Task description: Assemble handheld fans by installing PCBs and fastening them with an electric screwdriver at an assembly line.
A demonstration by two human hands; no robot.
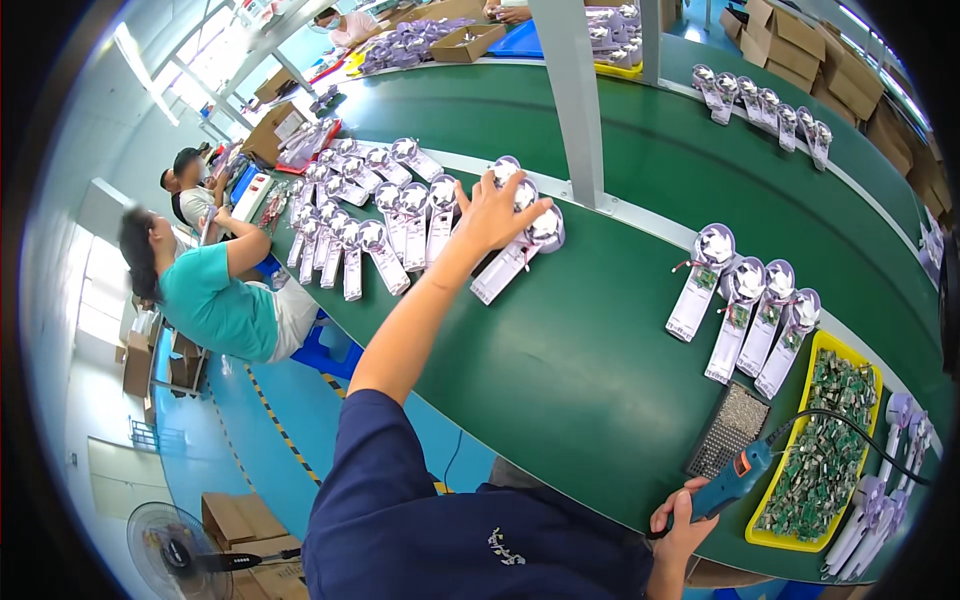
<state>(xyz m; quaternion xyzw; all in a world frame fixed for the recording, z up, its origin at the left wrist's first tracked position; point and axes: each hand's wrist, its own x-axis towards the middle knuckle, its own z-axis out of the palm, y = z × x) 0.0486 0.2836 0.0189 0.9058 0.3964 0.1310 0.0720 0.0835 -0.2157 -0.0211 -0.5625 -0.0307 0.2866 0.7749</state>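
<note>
- The left hand (pixel 492 212) is reaching out over the green desk (pixel 590 370), its fingers (pixel 530 208) spreading half open and touching a white and lilac fan part (pixel 520 252) lying flat; whether they are gripping it I cannot tell.
- More fan parts (pixel 385 225) are lying in rows just left of those fingers.
- The right hand (pixel 682 520) is resting at the near desk edge, its fingers curling tight around a blue soldering iron (pixel 738 472).
- Just right of those fingers, a yellow tray (pixel 860 358) is holding a heap of small green circuit boards (pixel 828 450).
- Above the iron's tip, a dark perforated pad (pixel 728 430) is sitting beside the tray.
- Four fan parts with boards (pixel 745 312) are lying beyond it.
</note>
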